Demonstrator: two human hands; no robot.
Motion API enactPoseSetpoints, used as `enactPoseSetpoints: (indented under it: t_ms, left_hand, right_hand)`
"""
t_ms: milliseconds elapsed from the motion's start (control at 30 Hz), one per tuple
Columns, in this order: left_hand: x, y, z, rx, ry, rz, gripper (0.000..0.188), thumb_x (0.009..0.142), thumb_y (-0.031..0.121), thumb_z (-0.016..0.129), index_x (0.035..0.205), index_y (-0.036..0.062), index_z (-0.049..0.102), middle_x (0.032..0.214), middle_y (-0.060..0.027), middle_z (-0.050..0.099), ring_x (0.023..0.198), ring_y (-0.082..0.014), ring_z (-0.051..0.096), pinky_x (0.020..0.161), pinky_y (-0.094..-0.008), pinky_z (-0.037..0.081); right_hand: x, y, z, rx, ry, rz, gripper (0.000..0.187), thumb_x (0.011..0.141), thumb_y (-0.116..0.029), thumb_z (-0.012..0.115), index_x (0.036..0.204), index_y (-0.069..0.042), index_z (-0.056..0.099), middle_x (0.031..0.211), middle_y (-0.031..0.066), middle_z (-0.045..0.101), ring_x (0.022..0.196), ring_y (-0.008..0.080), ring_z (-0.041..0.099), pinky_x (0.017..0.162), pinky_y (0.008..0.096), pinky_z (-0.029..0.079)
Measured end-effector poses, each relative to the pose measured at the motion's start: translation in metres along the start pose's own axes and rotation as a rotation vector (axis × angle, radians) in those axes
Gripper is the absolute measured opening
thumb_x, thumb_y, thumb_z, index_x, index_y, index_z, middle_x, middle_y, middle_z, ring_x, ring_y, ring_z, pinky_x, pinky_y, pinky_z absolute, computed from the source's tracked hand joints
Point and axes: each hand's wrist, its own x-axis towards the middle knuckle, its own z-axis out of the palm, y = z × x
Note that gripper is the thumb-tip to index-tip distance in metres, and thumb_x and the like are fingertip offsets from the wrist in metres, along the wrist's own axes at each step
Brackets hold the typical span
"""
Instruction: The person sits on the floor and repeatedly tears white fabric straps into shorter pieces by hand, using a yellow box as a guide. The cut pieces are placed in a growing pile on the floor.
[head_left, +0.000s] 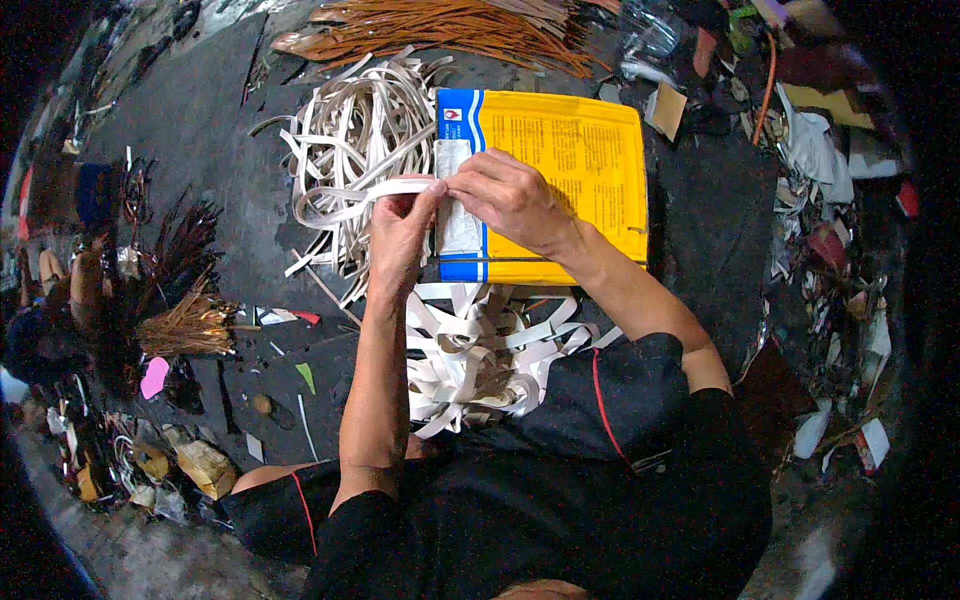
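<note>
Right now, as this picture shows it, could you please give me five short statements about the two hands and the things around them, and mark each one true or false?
1. The bare left hand pinches a long, flat white strip. True.
2. The bare right hand is far away from the left hand. False: the right hand is close beside it.
3. The yellow, blue-edged rectangular container is right of the upper tangled heap of narrow white strips. True.
4. The bundle of thin orange-brown strips is at the picture's lower edge. False: the bundle is at the upper edge.
5. A flat, bright pink scrap lies left of the left forearm. True.
</note>
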Motion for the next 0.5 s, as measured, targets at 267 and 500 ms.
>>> enactPoseSetpoints:
  t_ms: [267,500]
  left_hand:
    - [0.0,0.001,0.016,0.194,0.206,0.23,0.019,0.085,0.014,0.07,0.091,0.0014,0.058,0.074,-0.0003,0.057,0.066,-0.006,0.05,0.059,-0.0218,0.043]
    - [-0.003,-0.01,0.004,0.042,0.117,0.128,0.018,0.089,0.014,0.063,0.098,0.0021,0.054,0.085,-0.0052,0.059,0.076,-0.0105,0.056,0.066,-0.0247,0.046]
  right_hand:
    - [-0.01,-0.012,-0.01,-0.016,0.007,0.213,0.02,0.077,-0.008,0.07,0.096,-0.002,0.065,0.086,0.0114,0.06,0.084,0.0286,0.059,0.073,0.0379,0.049]
    - [-0.015,-0.052,-0.002,-0.564,-0.187,0.092,0.039,0.084,-0.021,0.063,0.115,0.0,0.057,0.107,0.0092,0.056,0.106,0.0232,0.051,0.093,0.0387,0.037]
